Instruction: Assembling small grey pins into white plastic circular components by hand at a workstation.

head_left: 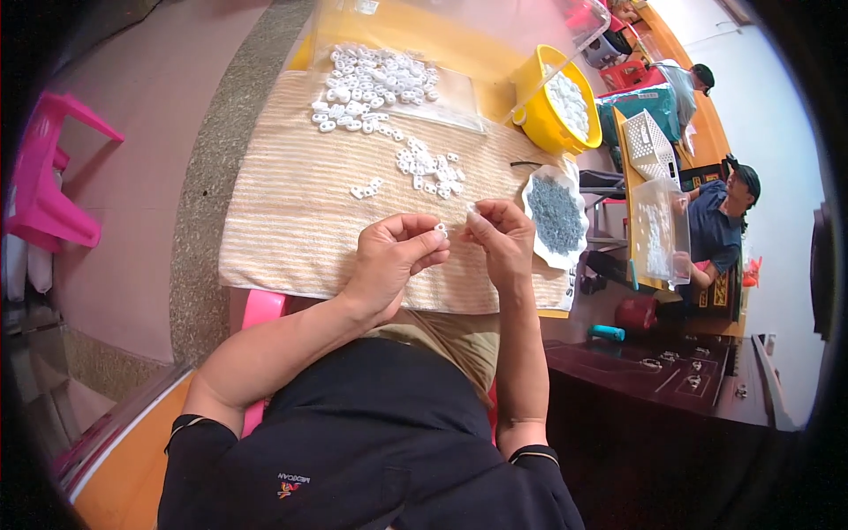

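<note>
Between the thumb and fingertips of my left hand (pixel 396 256) is a small white plastic piece (pixel 440 229) with a hole in it. Just to its right, my right hand (pixel 503 237) is closed in a pinch; a tiny pale bit shows at its fingertips, too small to name. Both hands hover above a striped beige towel (pixel 300 194), fingertips close together but apart. Beyond them lie a loose group of white two-holed pieces (pixel 430 168) and a short cluster (pixel 366 188). Right of my right hand, a white scalloped dish (pixel 570 252) holds many small grey-blue parts.
A large pile of white pieces (pixel 375 79) lies at the far side, partly behind a clear plastic box (pixel 459 35). A yellow basin (pixel 539 115) of white pieces stands far right. At other tables sit people (pixel 720 221). A pink stool (pixel 62 177) stands left.
</note>
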The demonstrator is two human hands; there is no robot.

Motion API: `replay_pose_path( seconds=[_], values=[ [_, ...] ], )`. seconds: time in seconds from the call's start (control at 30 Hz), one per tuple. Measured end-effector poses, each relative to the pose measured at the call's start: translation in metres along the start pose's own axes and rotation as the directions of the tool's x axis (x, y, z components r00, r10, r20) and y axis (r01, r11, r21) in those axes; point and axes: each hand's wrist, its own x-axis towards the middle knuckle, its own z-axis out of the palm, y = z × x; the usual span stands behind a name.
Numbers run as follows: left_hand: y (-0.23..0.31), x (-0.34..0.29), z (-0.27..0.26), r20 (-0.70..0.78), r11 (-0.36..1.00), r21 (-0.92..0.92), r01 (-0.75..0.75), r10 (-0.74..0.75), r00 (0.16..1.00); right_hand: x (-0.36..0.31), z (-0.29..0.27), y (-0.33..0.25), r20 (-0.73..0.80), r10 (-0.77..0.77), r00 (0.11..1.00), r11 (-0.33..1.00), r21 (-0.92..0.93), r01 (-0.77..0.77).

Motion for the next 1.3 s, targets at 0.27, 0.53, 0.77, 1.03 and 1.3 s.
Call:
replay_pose_path(
  seconds=[0.27,0.53,0.77,1.03,1.3],
  values=[
    [-0.002,0.002,-0.003,0.012,1.000,0.004,0.005,-0.006,1.000,-0.009,0.000,0.002,-0.012,0.086,0.996,0.991,0.105,-0.084],
    [-0.001,0.002,0.000,0.006,1.000,-0.007,-0.001,0.001,1.000,-0.019,0.007,0.002,0.062,0.101,0.993,0.986,0.129,-0.108],
    [-0.002,0.003,-0.003,0.054,1.000,-0.030,-0.004,0.005,0.999,-0.027,0.015,-0.003,0.135,0.144,0.980,0.974,0.156,-0.165],
    [-0.002,0.003,-0.004,0.048,0.999,-0.025,0.020,-0.019,0.999,-0.029,0.013,0.003,0.201,0.167,0.965,0.953,0.216,-0.210],
    [-0.003,0.004,-0.005,0.039,1.000,-0.018,0.020,-0.019,0.999,-0.029,0.007,0.010,0.257,0.145,0.955,0.952,0.227,-0.206]
  ],
)
